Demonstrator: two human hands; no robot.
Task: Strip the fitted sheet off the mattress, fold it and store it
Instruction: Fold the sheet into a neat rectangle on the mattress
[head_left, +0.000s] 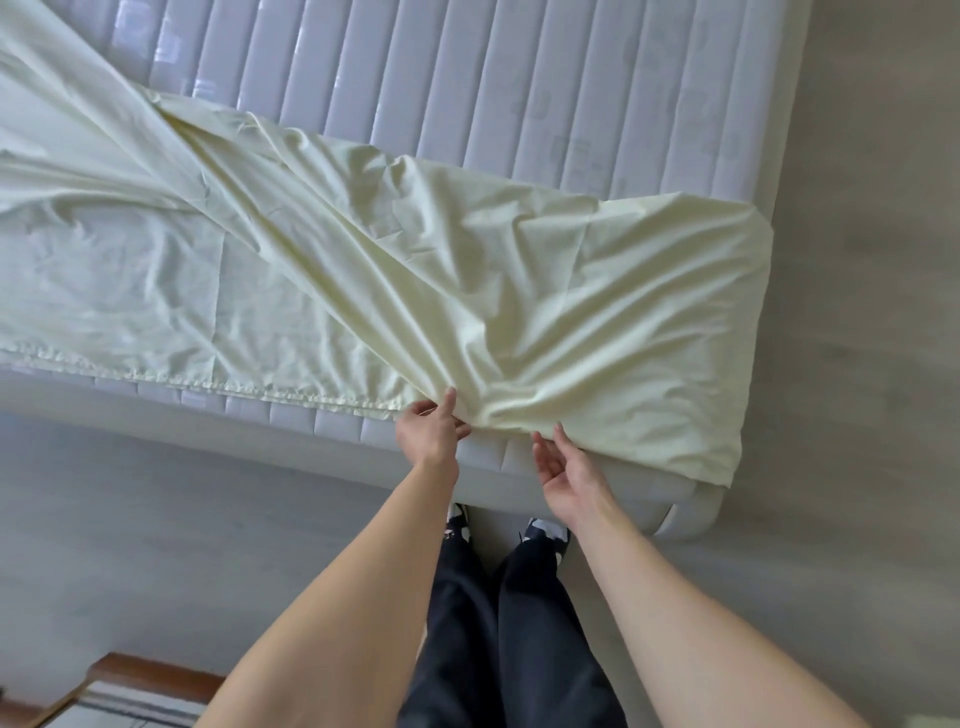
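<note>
A pale yellow fitted sheet (363, 249) lies rumpled across the near part of the quilted white mattress (519, 93). Its far side is pulled back and folded over, baring the mattress beyond. The sheet still wraps the near right corner (727, 447). My left hand (431, 423) pinches the sheet's near edge at the mattress side, thumb on top. My right hand (558, 467) is just to the right, fingers straight and relaxed, fingertips touching the sheet's edge from below.
I stand against the bed's pale frame (597, 493), feet in patterned slippers (543, 532) on a grey floor (857, 364). A wooden-edged piece of furniture (145, 675) sits at the lower left.
</note>
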